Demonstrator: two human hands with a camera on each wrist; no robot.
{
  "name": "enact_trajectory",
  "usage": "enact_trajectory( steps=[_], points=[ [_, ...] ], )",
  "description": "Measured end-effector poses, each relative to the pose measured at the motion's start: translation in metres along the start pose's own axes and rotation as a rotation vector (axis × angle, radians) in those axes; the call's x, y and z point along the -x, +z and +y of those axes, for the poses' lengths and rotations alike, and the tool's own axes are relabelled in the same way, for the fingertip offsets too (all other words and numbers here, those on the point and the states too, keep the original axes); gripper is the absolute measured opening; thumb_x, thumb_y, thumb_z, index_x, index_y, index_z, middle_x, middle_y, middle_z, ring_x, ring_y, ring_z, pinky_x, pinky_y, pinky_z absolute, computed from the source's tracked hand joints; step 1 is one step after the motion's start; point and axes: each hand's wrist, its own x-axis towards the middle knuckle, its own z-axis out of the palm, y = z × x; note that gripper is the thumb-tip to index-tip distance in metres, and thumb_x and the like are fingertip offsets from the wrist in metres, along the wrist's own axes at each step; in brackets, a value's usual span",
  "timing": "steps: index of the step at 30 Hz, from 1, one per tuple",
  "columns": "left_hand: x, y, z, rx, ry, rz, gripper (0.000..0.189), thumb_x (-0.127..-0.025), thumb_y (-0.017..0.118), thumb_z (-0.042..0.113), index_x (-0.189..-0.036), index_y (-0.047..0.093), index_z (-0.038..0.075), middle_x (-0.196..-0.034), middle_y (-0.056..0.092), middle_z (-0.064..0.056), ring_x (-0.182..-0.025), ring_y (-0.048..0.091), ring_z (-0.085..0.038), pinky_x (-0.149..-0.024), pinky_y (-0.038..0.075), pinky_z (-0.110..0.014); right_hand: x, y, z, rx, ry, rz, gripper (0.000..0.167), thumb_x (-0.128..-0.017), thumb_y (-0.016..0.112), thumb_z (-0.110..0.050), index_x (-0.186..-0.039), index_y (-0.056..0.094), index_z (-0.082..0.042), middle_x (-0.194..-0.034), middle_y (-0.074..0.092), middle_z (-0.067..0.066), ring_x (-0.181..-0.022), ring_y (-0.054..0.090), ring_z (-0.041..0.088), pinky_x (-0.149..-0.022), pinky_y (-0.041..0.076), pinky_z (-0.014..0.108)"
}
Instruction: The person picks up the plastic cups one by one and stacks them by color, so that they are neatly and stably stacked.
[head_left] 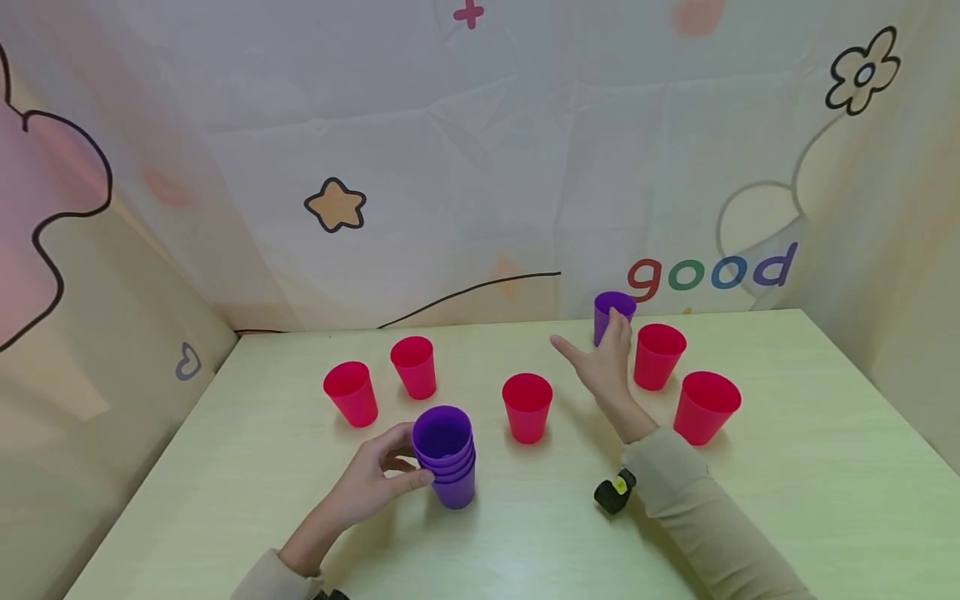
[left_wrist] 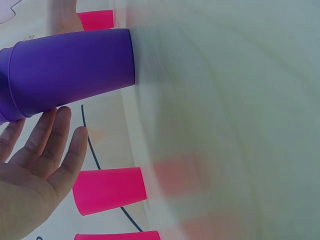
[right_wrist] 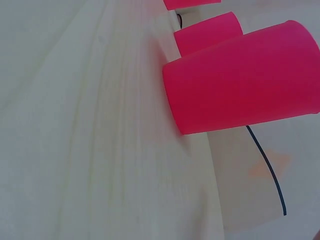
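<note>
A stack of purple cups [head_left: 454, 487], nested mouth up, stands on the table. My left hand [head_left: 382, 475] holds it from the left, thumb on the near side and fingers toward the far side. In the left wrist view the stack [left_wrist: 75, 70] lies across the upper left, with the fingers [left_wrist: 50, 145] against it. At the table's back edge is a single purple cup [head_left: 602, 321], partly hidden by my right hand [head_left: 606, 358]. That hand's fingers reach to the cup while its thumb is spread away to the left; whether they touch is unclear. The right wrist view does not show its fingers.
Two red cups [head_left: 415, 371] stand left of centre at the back. Another red cup [head_left: 527, 410] stands between my hands. Two more red cups [head_left: 657, 358] are right of my right hand, close to the forearm. A patterned cloth [head_left: 480, 167] hangs behind the table.
</note>
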Motion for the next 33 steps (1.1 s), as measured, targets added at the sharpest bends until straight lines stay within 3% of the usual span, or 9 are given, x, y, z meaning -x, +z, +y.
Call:
enact_trajectory(
  steps=[8, 20, 33],
  points=[
    [0.0, 0.0, -0.001, -0.004, 0.013, 0.001, 0.047, -0.081, 0.068, 0.011, -0.123, 0.05, 0.002, -0.106, 0.061, -0.012, -0.095, 0.058, -0.018, -0.078, 0.05, -0.032, -0.007, 0.004, 0.003, 0.027, 0.031, 0.041, 0.106, -0.078, 0.068, -0.042, -0.145, -0.006, -0.006, -0.149, -0.009, 0.016, -0.136, -0.004, 0.036, -0.104, 0.015, 0.056],
    [0.0, 0.0, 0.0, -0.003, 0.03, -0.002, 0.046, -0.081, 0.068, 0.009, -0.123, 0.05, 0.001, -0.105, 0.061, -0.014, -0.094, 0.058, -0.018, -0.078, 0.05, -0.034, -0.022, 0.006, 0.009, 0.065, 0.057, 0.089, 0.103, -0.078, 0.067, -0.044, -0.146, -0.003, -0.009, -0.149, -0.009, 0.016, -0.136, -0.001, 0.037, -0.103, 0.019, 0.058],
    [0.001, 0.0, 0.0, -0.002, 0.029, 0.001, 0.046, -0.081, 0.068, 0.01, -0.123, 0.05, 0.001, -0.105, 0.061, -0.013, -0.095, 0.058, -0.02, -0.078, 0.05, -0.032, -0.014, 0.013, 0.004, 0.028, -0.005, 0.043, 0.098, -0.08, 0.066, -0.04, -0.145, 0.003, -0.005, -0.149, -0.003, 0.016, -0.135, -0.001, 0.038, -0.104, 0.016, 0.057]
  ],
)
